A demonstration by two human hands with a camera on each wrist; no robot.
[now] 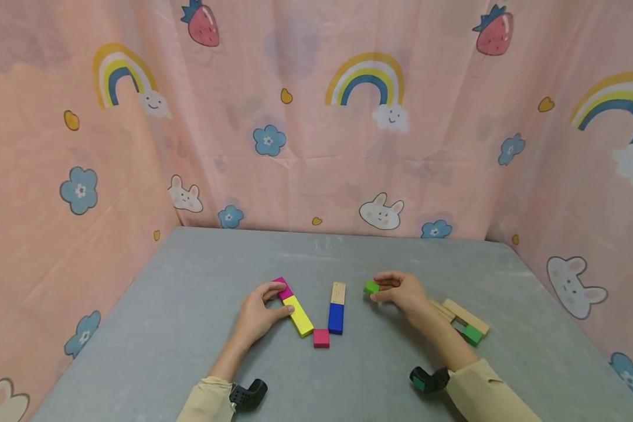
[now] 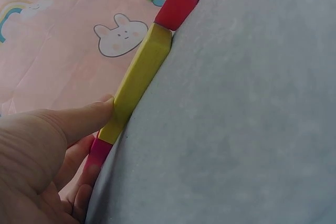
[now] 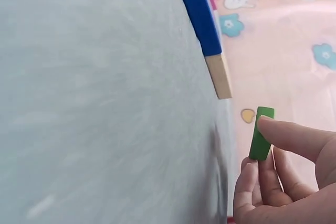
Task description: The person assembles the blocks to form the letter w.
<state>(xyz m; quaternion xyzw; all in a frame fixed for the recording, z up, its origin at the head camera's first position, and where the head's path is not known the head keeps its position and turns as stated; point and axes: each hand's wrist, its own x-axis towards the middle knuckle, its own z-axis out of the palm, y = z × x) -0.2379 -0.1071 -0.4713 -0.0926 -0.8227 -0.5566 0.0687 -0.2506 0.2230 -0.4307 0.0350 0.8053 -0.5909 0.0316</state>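
My right hand (image 1: pixel 403 293) pinches a small green block (image 3: pixel 262 135) between thumb and fingers, raised over the table to the right of a row of blocks. On the left, my left hand (image 1: pixel 258 312) rests against the row, its thumb touching a yellow block (image 1: pixel 298 316) and its fingertips at a magenta block (image 1: pixel 283 288). These two lie end to end on a slant. A red block (image 1: pixel 321 338) sits at the row's near corner. From there a blue block (image 1: pixel 336 319) and a plain wooden block (image 1: pixel 338 292) run away from me, forming a V shape with the slanted pair.
Beyond my right wrist lie plain wooden blocks (image 1: pixel 466 316) and another green block (image 1: pixel 473 334), partly covered by the forearm. The grey table (image 1: pixel 232 252) reaches back to a pink printed curtain (image 1: pixel 306 176). Black bands with camera mounts (image 1: pixel 249 395) sit at both wrists.
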